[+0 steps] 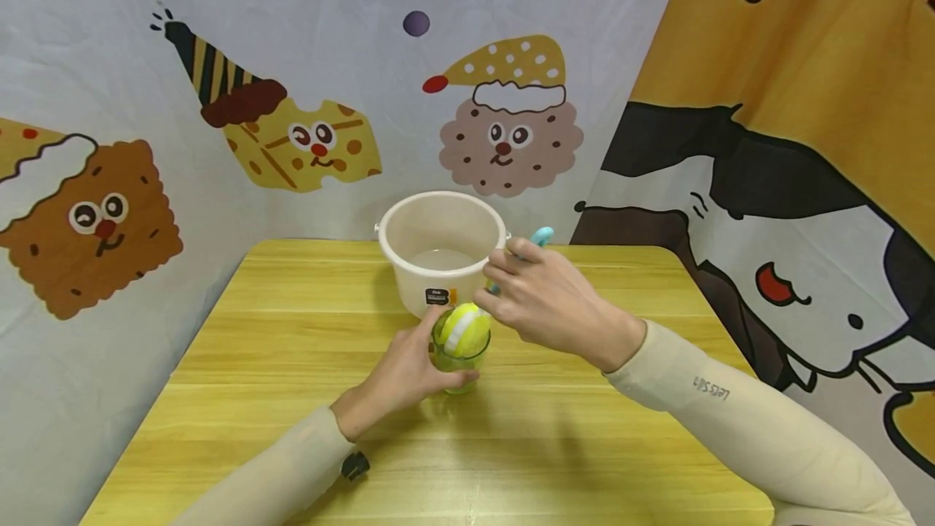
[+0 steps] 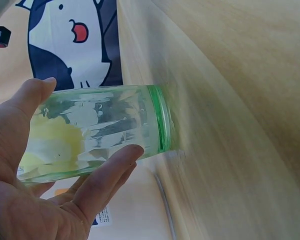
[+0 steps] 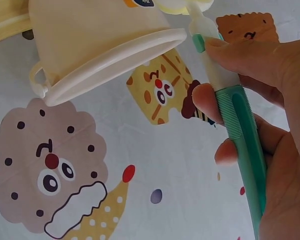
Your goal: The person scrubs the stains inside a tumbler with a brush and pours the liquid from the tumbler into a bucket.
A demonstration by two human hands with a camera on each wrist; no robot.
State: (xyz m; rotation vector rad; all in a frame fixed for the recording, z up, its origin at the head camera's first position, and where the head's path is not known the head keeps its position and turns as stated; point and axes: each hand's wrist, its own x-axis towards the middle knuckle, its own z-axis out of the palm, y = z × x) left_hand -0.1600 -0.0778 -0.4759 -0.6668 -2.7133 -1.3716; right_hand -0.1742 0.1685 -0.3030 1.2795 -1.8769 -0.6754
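Note:
My left hand (image 1: pixel 402 365) grips a clear green-tinted drinking glass (image 2: pixel 115 117), thumb on one side and fingers on the other. In the left wrist view the base of the glass is right at the tabletop. A sponge bottle brush is in my right hand (image 1: pixel 551 299), its teal and white handle (image 3: pixel 240 125) slanting up and away from the glass. Thumb and fingers curl round that handle near its white neck. The round yellow-and-white sponge head (image 1: pixel 467 333) sits in the mouth of the glass, partly above the rim.
A cream bucket (image 1: pixel 409 286) with a small dark label stands just behind the glass, near the back edge of the wood-grain table (image 1: pixel 307 331). Behind the table hangs a cloth backdrop (image 1: pixel 321 31) printed with cartoon figures.

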